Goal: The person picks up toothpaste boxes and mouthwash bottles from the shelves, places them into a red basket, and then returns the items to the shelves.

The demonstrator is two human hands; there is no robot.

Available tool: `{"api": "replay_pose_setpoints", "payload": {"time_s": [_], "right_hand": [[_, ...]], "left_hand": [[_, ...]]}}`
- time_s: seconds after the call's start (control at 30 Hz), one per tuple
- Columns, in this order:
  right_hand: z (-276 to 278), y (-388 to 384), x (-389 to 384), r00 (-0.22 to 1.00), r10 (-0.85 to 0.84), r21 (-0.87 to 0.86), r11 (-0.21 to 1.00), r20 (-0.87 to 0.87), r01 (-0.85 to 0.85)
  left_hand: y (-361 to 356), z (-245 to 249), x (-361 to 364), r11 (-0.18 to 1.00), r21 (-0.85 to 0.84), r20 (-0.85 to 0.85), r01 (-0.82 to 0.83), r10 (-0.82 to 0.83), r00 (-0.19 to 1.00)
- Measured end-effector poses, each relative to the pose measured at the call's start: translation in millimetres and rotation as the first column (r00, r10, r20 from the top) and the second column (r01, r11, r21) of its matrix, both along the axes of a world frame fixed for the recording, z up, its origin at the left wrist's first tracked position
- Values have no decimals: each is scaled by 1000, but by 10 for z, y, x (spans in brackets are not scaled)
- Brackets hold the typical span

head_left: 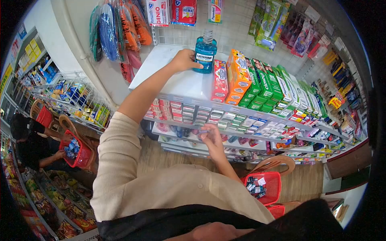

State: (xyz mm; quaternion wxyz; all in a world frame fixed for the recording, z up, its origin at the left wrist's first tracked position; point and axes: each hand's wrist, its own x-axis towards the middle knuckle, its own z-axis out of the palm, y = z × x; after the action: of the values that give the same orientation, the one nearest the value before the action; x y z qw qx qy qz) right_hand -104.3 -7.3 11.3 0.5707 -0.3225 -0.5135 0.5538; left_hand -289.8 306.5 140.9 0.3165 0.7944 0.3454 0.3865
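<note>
A blue Listerine mouthwash bottle [205, 58] stands upright on the white top shelf [161, 60]. My left hand [185, 61] grips its left side, thumb across the front by the label; the other fingers are partly hidden. Part of a second blue bottle shows just behind. Lower down, in front of the shelves, my right hand [213, 139] is closed, with its fingers bent in a pinch. Something small and bluish appears at its fingertips, too blurred to name. To the right of the bottle stand a red-and-white toothpaste box [220, 80] and orange boxes [238, 76].
Green Closeup boxes [261, 86] continue the row rightward. Wrapped sandals [108, 30] hang at upper left. A red basket [274, 186] holding small items sits by a brown chair [277, 162]. At left, another person [30, 140] reaches into a red basket [82, 150].
</note>
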Motion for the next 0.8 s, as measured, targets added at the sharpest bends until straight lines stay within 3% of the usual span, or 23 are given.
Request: {"api": "replay_pose_setpoints", "payload": {"time_s": [0.37, 0.47, 0.67, 0.73, 0.8], "right_hand": [[90, -71, 31, 1000, -7, -46, 999, 2, 7], [83, -81, 44, 1000, -13, -47, 999, 7, 13], [51, -103, 38, 1000, -17, -40, 999, 10, 17], [59, -112, 35, 1000, -14, -45, 999, 12, 15], [68, -123, 33, 1000, -11, -50, 999, 22, 12]], "left_hand": [[-148, 119, 19, 998, -68, 12, 0, 1, 1000], [-133, 120, 23, 999, -27, -57, -36, 34, 998], [-162, 131, 27, 998, -62, 28, 16, -14, 1000], [-368, 329, 46, 995, -86, -146, -59, 46, 988], [-391, 350, 52, 995, -69, -162, -68, 56, 985]]}}
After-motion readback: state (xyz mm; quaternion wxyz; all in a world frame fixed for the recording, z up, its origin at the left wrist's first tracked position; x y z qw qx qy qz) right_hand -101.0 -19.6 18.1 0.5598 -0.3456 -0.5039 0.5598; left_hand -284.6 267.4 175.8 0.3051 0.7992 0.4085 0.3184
